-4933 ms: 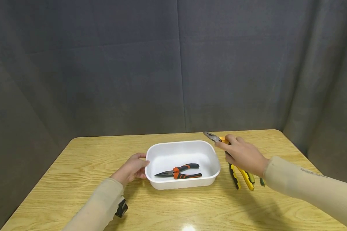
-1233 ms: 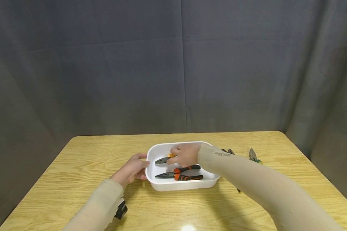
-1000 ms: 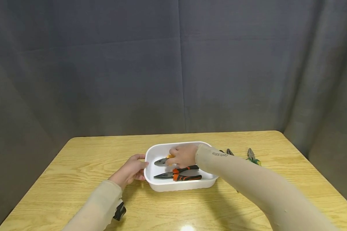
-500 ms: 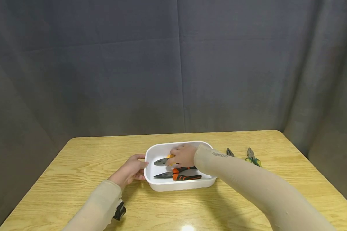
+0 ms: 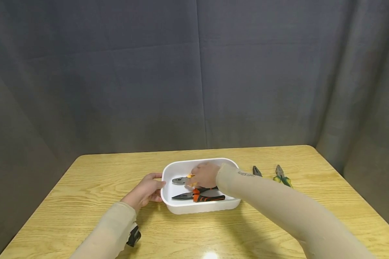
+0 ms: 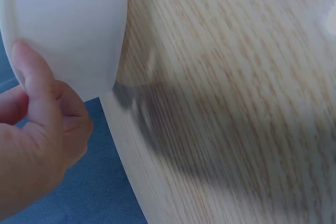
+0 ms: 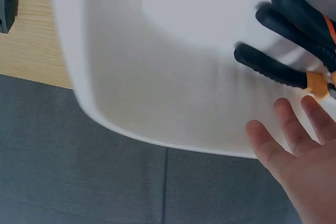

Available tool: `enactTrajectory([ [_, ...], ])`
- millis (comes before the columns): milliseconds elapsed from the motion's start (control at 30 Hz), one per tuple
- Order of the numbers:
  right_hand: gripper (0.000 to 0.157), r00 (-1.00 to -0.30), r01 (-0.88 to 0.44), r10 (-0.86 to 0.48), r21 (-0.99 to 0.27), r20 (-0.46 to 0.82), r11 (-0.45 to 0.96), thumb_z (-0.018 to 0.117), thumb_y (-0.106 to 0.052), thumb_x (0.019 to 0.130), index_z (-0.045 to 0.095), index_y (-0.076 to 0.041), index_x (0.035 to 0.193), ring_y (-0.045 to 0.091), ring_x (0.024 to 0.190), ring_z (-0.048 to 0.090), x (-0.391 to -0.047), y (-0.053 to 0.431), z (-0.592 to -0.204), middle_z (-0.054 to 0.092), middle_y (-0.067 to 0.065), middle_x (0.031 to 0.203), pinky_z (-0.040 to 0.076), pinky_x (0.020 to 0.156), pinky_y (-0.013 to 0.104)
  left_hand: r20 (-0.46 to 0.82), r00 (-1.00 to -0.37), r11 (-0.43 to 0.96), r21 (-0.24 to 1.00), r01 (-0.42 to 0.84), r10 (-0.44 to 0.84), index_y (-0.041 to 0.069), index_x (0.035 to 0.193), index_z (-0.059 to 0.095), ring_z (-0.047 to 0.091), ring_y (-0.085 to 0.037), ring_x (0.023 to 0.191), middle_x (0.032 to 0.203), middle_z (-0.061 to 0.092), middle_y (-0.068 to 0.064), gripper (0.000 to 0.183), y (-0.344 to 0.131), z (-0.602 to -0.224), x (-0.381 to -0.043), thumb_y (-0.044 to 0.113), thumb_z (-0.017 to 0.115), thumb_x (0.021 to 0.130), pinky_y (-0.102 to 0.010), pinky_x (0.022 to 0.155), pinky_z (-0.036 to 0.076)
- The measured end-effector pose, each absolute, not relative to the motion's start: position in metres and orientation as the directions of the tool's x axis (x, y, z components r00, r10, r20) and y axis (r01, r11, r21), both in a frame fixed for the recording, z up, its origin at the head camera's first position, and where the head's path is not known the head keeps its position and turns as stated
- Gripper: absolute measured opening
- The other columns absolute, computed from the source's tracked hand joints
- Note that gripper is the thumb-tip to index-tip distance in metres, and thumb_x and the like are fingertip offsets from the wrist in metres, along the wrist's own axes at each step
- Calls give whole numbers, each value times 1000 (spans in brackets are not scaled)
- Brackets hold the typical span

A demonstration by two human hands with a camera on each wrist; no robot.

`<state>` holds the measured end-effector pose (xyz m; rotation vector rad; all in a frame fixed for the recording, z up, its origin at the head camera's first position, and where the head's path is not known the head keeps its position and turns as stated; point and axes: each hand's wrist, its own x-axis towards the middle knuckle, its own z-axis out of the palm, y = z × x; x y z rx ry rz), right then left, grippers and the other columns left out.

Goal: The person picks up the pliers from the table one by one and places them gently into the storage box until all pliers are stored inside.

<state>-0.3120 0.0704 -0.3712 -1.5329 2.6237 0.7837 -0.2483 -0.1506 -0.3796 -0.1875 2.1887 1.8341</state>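
Yellow-orange pliers (image 5: 179, 180) have moved into the white tray (image 5: 204, 208).

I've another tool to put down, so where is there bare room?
Bare: the table left of the left hand, and the strip before the bin, between the sleeves; inside the bin, its right end, past the pliers' handles. Crowded: mid-bin, with red pliers, yellow pliers and the right hand; right of the bin, with the right sleeve and green pliers.
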Motion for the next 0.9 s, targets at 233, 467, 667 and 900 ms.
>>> enactTrajectory([
  [233, 37, -549, -829, -818, 241, -172, 505, 58, -24, 99, 57, -28, 136, 19, 107, 55, -309, 88, -357, 58, -2, 114, 50, 92, 37, -287, -954, 183, 946, -269, 83, -13, 138, 33, 54, -11, 52, 76, 56, -12, 45, -151, -380, -251, -1, 47, 97, -18, 44, 50],
  [467, 33, -545, -835, -835, 135, -75, 533, 61, -19, 97, 62, -17, 130, 25, 108, 54, -302, 107, -344, 60, 4, 119, 51, 89, 47, -288, -955, 187, 944, -271, 71, -12, 138, 34, 53, -11, 52, 76, 55, -12, 44, -154, -381, -253, -1, 46, 97, -17, 43, 49],
  [667, 32, -555, -828, -832, 84, 9, 554, 61, -15, 97, 63, -12, 128, 29, 113, 54, -300, 124, -339, 60, 9, 123, 50, 92, 48, -299, -952, 190, 940, -282, 66, -11, 139, 33, 53, -12, 53, 77, 56, -13, 44, -155, -383, -256, -1, 47, 98, -18, 44, 50],
  [900, 30, -536, -834, -842, 115, 61, 539, 63, -14, 95, 64, -12, 124, 27, 106, 56, -292, 139, -339, 61, 7, 117, 52, 86, 46, -304, -951, 196, 937, -287, 59, -11, 139, 34, 54, -12, 54, 80, 56, -14, 44, -154, -384, -256, 0, 47, 98, -18, 44, 50],
])
